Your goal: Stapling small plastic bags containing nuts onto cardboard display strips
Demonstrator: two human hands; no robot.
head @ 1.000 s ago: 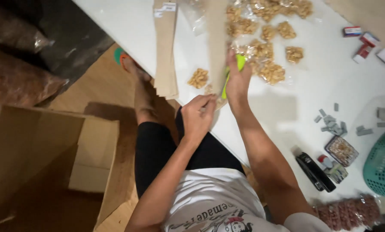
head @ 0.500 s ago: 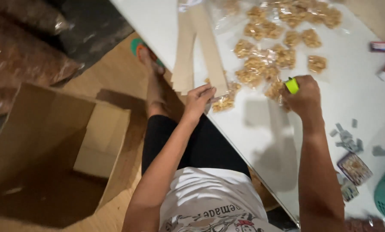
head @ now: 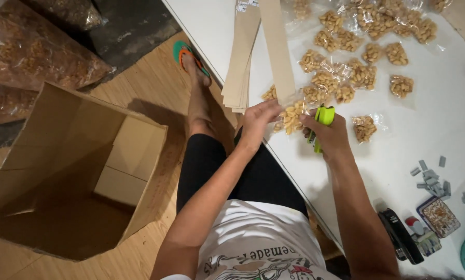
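Peanuts in a small clear bag (head: 290, 117) lie at the near edge of the white table (head: 398, 150), right between the two hands. The left hand (head: 259, 120) touches the bag's left end, its fingers curled and pinching the plastic there. The right hand (head: 330, 136) sits just to the right of the bag, closed around a lime-green stapler (head: 320, 124) whose long axis runs near to far, its far end beside the bag's right edge. So the bag lies to the right of the left fingers and to the left of the stapler; both hands are about equally close to it.

A long brown cardboard strip (head: 277, 46) runs from the far edge down to the bag, and its near end appears to meet the bag's top, though the fingers hide the exact joint. Beside it to the left lies a stack of similar strips (head: 241, 62). More filled peanut bags (head: 367, 31) are scattered farther right across the table.

Near right, a black stapler (head: 398, 236) and grey staple blocks (head: 432, 179) rest by a small tin (head: 439, 217). On the floor to the left stands an open cardboard box (head: 82, 171); its bottom is in shadow and hard to make out.
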